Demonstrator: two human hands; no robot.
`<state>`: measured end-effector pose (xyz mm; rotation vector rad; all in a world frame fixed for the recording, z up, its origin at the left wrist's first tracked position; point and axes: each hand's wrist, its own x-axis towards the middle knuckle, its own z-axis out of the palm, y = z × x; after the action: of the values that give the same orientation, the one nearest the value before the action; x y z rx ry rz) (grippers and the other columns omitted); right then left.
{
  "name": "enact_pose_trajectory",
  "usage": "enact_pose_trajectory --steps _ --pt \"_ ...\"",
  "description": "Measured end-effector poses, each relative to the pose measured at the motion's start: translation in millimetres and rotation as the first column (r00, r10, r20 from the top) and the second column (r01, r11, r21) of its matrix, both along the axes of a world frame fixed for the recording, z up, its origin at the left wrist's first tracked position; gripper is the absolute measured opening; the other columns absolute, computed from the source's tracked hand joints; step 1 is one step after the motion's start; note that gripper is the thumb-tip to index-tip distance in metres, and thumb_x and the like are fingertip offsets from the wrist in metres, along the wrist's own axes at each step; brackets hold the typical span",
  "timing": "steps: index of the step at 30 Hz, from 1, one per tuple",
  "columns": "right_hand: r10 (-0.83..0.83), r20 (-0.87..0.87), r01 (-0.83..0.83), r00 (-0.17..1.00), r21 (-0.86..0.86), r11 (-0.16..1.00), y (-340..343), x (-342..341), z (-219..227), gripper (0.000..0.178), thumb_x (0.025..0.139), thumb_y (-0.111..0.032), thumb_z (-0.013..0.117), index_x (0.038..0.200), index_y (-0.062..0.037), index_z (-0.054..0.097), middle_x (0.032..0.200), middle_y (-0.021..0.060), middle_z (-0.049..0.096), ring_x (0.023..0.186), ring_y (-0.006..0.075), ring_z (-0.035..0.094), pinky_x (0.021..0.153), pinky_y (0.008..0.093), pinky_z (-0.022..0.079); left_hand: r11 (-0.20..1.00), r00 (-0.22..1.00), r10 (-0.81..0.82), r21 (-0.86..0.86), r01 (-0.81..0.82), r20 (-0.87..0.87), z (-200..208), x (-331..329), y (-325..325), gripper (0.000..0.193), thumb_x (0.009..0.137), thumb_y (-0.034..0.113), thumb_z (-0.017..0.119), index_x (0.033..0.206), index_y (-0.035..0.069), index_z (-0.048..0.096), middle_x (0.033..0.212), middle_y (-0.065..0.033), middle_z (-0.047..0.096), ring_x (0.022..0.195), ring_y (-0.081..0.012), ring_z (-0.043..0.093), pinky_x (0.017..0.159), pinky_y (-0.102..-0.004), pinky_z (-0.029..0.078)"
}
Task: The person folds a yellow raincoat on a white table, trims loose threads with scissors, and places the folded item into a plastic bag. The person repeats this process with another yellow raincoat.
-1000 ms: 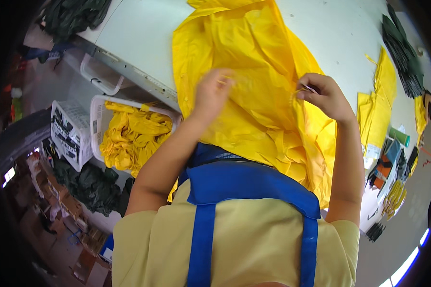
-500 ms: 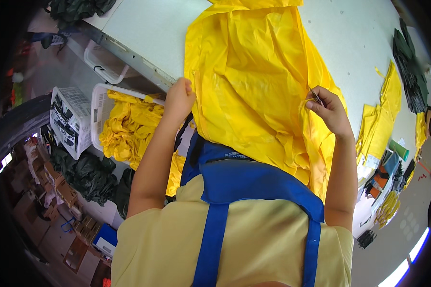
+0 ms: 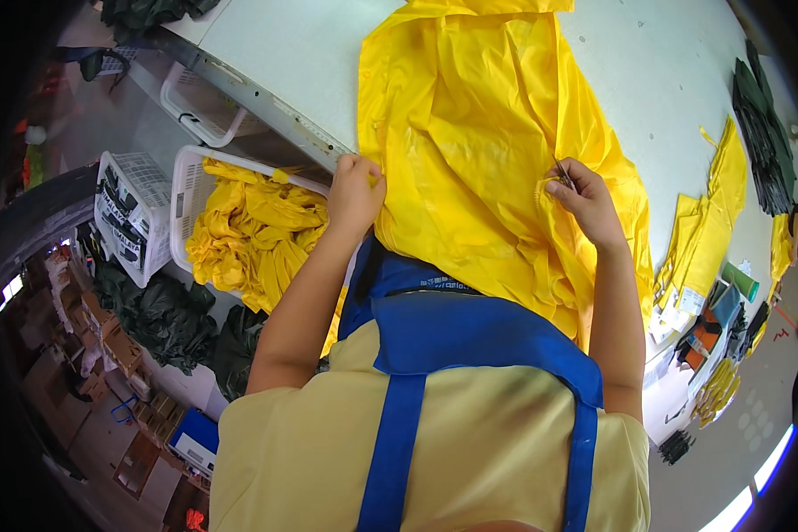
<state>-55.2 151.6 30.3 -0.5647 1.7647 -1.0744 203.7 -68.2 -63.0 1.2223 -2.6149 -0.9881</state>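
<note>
A large yellow garment of thin, shiny, creased fabric (image 3: 470, 124) lies over the table and hangs down over its near edge against my blue apron. My left hand (image 3: 356, 197) is closed on the garment's left edge, fingertips pinched together. On the right, my right hand (image 3: 587, 202) is closed around small thread snips (image 3: 565, 174), whose thin dark blades point up and to the left. Its thumb and fingers also press against a gathered fold of the yellow fabric. The handles of the snips are mostly hidden in the palm.
The pale table (image 3: 284, 62) ends along a metal edge at left. Beside it stands a white basket (image 3: 183, 208) heaped with yellow fabric. Another white crate (image 3: 133, 217) and dark green fabric (image 3: 164, 324) lie farther left. Folded yellow pieces (image 3: 705, 222) and dark strips (image 3: 761, 133) lie at right.
My left hand has shifted right and slightly down, and my right hand has moved left, so they are closer together. The garment's left edge has come right with the left hand.
</note>
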Motion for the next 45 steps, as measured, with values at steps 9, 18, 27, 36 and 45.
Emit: enact_pose_trajectory --steps 9,18,27,36,45 --pt "-0.02 -0.015 0.02 1.0 0.001 1.0 0.0 5.5 -9.9 0.013 0.087 -0.013 0.063 0.088 -0.0025 0.055 0.074 -0.0048 0.046 0.07 0.0052 0.04 0.066 0.0207 0.036 0.975 0.997 0.064 0.216 -0.053 -0.048 -0.3 -8.0 -7.5 0.019 0.078 0.007 0.063 0.096 0.003 0.059 0.073 -0.0103 0.062 0.068 -0.0253 0.061 0.063 -0.0347 0.048" --pt "-0.153 0.187 0.179 0.97 -0.126 0.976 10.0 2.8 10.8 0.012 0.087 -0.012 0.061 0.09 -0.0034 0.054 0.069 -0.0066 0.041 0.061 0.0027 0.035 0.055 0.0192 0.03 0.975 0.98 -0.13 0.162 0.154 -0.148 -9.2 -1.9 -16.7 0.013 0.078 0.007 0.061 0.09 0.002 0.06 0.087 -0.0149 0.057 0.083 -0.0339 0.057 0.073 -0.039 0.047" --pt "0.114 -0.037 -0.12 0.993 -0.313 0.942 -11.3 44.4 71.5 0.01 0.083 -0.001 0.06 0.09 -0.0035 0.053 0.108 0.0069 0.053 0.081 0.0091 0.045 0.07 0.0234 0.038 0.947 0.867 -0.315 -0.075 0.311 -0.386 119.9 -70.0 -6.5 0.012 0.08 0.006 0.061 0.086 0.001 0.051 0.081 -0.0142 0.056 0.076 -0.0329 0.057 0.068 -0.038 0.047" --pt "-0.032 -0.2 -0.025 0.979 -0.274 0.961 -39.8 84.0 29.9 0.01 0.082 -0.006 0.064 0.089 -0.001 0.058 0.079 0.0095 0.057 0.069 0.0186 0.055 0.065 0.0283 0.045 0.888 0.801 -0.46 -0.186 0.421 -0.384 144.6 -90.1 24.4 0.008 0.083 0.004 0.059 0.089 0.002 0.055 0.082 -0.0096 0.06 0.074 -0.0273 0.058 0.067 -0.0342 0.047" --pt "0.213 -0.462 -0.357 0.861 -0.252 0.899 -32.2 87.6 27.9 0.012 0.08 -0.003 0.061 0.092 -0.002 0.058 0.082 0.0111 0.058 0.076 0.0229 0.058 0.069 0.0298 0.047 0.73 0.745 -0.617 -0.536 0.423 -0.253 166.4 -84.8 -12.9 0.011 0.078 0.006 0.061 0.086 0.008 0.054 0.098 -0.0042 0.063 0.094 -0.0261 0.055 0.087 -0.0394 0.036"
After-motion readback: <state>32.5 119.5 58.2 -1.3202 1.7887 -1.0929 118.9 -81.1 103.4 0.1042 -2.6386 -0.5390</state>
